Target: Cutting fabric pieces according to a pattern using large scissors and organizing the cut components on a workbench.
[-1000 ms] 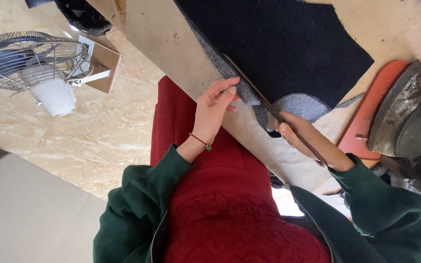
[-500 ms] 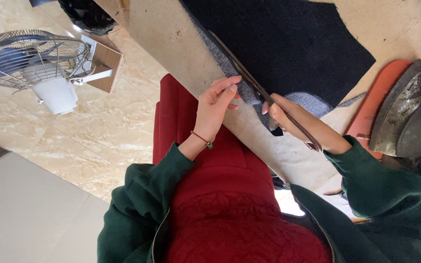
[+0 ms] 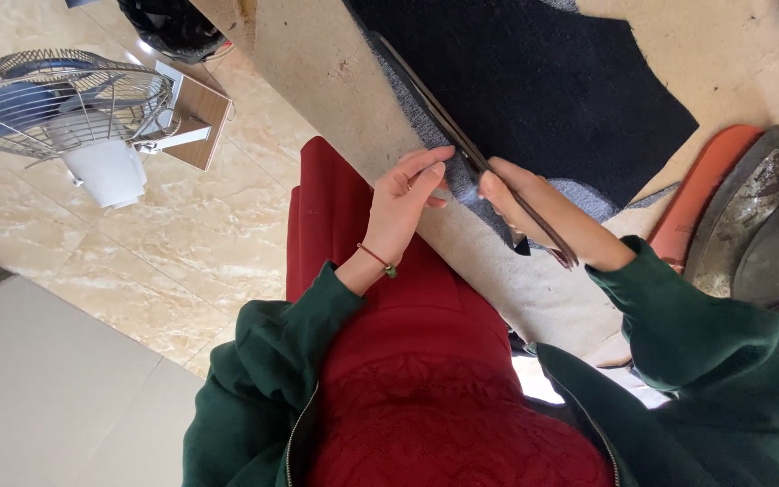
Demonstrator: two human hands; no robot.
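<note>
- Head view, looking down: the right hand (image 3: 520, 203) is closed around the handle end of long tailor's shears (image 3: 462, 144), fingers curled over the grip, thumb on the upper side
- Shears position: the blades reach away from the right fingertips along the grey edge of a dark fabric piece (image 3: 534, 99) lying on the worktable (image 3: 317, 72); whether the blades are parted or shut cannot be told
- Left hand (image 3: 403, 203): fingers loosely extended, not gripping, tips resting on the fabric edge just beside the blades and very near the right fingertips
- Long axis: runs diagonally, handles low at the right fingers, tips pointing to the upper left of the picture, away from the body
- Risk, judged: the left fingertips sit close to the blade line; a closing stroke or a slip of the fabric could nick them
- Risk, judged: fabric held only lightly may shift under the blades, pulling the cut off the edge line
- Nearby: a flat iron (image 3: 750, 225) lies beyond the right wrist; a floor fan (image 3: 65, 108) stands well apart from the left fingers
</note>
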